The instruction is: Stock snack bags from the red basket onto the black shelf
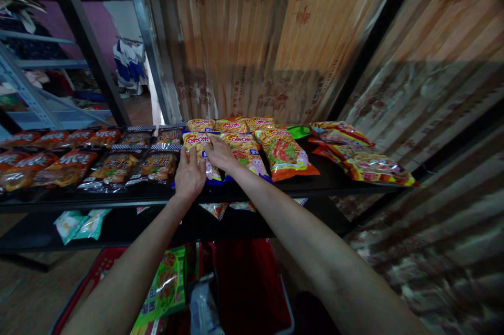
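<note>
A yellow snack bag with a blue lower edge [197, 139] lies on the black shelf, held between my two hands. My left hand [190, 176] has its fingers against the bag's left side and front. From the right, my right hand [220, 153] reaches over and grips the upper right part, its fingertips partly hidden. Right beside it is a matching blue-edged snack bag [252, 156], partly covered by my right forearm. Farther right lies an orange-edged noodle snack bag [286, 152]. Several yellow snack bags [232, 126] form a row behind.
Dark brown snack packs [110, 167] fill the shelf's left part. Red-yellow bags [366, 159] lie at the right end. On the lower shelf are pale green packets [81, 226]. A red basket [252, 282] below holds a green bag [167, 282]. Corrugated sheeting [252, 51] stands behind.
</note>
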`<action>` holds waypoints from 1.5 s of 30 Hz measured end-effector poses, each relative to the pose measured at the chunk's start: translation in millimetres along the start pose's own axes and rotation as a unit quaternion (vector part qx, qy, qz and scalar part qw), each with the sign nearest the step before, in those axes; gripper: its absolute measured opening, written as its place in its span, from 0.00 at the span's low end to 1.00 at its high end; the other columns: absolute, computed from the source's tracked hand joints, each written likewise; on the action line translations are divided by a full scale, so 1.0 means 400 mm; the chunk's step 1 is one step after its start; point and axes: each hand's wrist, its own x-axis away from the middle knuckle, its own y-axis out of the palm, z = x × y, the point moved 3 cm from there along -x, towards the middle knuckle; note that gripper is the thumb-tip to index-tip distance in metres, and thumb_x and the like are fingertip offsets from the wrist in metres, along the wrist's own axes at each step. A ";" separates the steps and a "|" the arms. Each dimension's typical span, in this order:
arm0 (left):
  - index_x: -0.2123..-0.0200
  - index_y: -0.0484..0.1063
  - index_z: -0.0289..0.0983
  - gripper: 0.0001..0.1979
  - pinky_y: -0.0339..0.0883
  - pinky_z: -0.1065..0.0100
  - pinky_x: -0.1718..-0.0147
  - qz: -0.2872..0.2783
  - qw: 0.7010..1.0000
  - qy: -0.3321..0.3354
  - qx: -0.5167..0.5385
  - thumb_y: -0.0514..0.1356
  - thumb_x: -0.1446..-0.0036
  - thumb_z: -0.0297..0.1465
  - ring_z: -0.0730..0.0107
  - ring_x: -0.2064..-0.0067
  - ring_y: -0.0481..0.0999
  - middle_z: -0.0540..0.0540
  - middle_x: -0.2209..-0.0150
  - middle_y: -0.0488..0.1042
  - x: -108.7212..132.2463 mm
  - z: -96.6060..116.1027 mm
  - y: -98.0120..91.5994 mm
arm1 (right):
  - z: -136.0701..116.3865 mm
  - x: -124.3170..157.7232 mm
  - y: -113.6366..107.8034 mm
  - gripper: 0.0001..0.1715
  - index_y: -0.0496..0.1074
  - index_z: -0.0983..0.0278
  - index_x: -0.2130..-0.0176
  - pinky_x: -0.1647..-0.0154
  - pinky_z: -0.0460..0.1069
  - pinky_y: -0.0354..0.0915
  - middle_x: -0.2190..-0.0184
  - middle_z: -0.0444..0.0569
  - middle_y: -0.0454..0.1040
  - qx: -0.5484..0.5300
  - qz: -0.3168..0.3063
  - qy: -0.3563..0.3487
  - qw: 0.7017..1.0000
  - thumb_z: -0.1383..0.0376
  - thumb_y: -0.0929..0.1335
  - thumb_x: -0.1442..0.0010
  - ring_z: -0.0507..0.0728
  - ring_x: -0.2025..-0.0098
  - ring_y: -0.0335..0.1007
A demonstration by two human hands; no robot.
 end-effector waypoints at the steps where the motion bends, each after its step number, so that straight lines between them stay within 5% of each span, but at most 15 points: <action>1: 0.38 0.57 0.29 0.28 0.62 0.50 0.45 0.000 1.000 -0.001 -0.003 0.45 0.36 0.38 0.45 0.38 0.60 0.27 0.35 0.52 0.001 -0.001 0.003 | 0.000 -0.001 0.002 0.28 0.57 0.68 0.38 0.37 0.53 0.51 0.43 0.58 0.67 0.007 -0.003 0.003 1.000 0.63 0.57 0.35 0.58 0.40 0.60; 7: 0.35 0.51 0.31 0.30 0.63 0.51 0.45 0.001 1.000 -0.005 0.004 0.46 0.37 0.38 0.46 0.36 0.58 0.27 0.33 0.43 0.003 -0.005 0.004 | -0.019 0.012 0.003 0.31 0.55 0.72 0.37 0.36 0.57 0.50 0.41 0.62 0.64 0.037 -0.006 0.007 0.999 0.62 0.59 0.36 0.62 0.37 0.55; 16: 0.35 0.50 0.30 0.30 0.63 0.51 0.45 -0.022 1.000 -0.022 0.001 0.46 0.36 0.37 0.46 0.37 0.60 0.25 0.34 0.46 0.002 -0.005 -0.004 | -0.031 0.042 0.007 0.31 0.55 0.75 0.37 0.32 0.57 0.42 0.36 0.61 0.56 0.026 -0.015 -0.007 1.000 0.64 0.58 0.36 0.62 0.32 0.45; 22: 0.38 0.55 0.28 0.27 0.52 0.49 0.39 0.050 0.997 0.046 0.023 0.48 0.37 0.35 0.47 0.33 0.47 0.29 0.33 0.46 0.042 0.002 -0.043 | -0.051 0.119 -0.025 0.30 0.55 0.71 0.37 0.32 0.57 0.43 0.35 0.57 0.55 -0.003 0.049 -0.085 0.995 0.65 0.57 0.37 0.58 0.31 0.42; 29: 0.42 0.62 0.31 0.21 0.53 0.59 0.37 0.019 0.982 0.145 0.121 0.46 0.36 0.30 0.62 0.33 0.50 0.36 0.33 0.50 0.270 0.013 -0.093 | -0.039 0.353 -0.025 0.27 0.59 0.69 0.39 0.34 0.56 0.52 0.37 0.57 0.59 -0.070 0.118 -0.190 0.972 0.65 0.55 0.34 0.55 0.33 0.49; 33: 0.44 0.64 0.34 0.19 0.55 0.60 0.38 -0.040 0.977 0.128 0.165 0.46 0.36 0.28 0.64 0.34 0.54 0.39 0.34 0.54 0.401 -0.013 -0.085 | -0.028 0.480 0.009 0.26 0.59 0.65 0.39 0.35 0.56 0.56 0.38 0.56 0.60 -0.093 0.106 -0.209 0.968 0.67 0.56 0.34 0.56 0.34 0.52; 40: 0.46 0.67 0.36 0.20 0.61 0.56 0.41 -0.170 0.965 0.030 0.196 0.49 0.40 0.27 0.60 0.36 0.59 0.39 0.36 0.57 0.599 -0.051 -0.042 | 0.007 0.642 0.105 0.24 0.65 0.67 0.43 0.37 0.57 0.58 0.39 0.58 0.62 -0.080 0.007 -0.083 0.993 0.69 0.58 0.37 0.57 0.36 0.56; 45: 0.54 0.74 0.38 0.18 0.61 0.60 0.42 -0.342 0.929 -0.078 0.123 0.51 0.45 0.23 0.61 0.40 0.66 0.42 0.42 0.68 0.747 -0.119 -0.005 | 0.074 0.775 0.142 0.20 0.75 0.69 0.53 0.39 0.56 0.60 0.45 0.60 0.70 -0.039 -0.102 0.071 0.991 0.72 0.60 0.40 0.59 0.41 0.65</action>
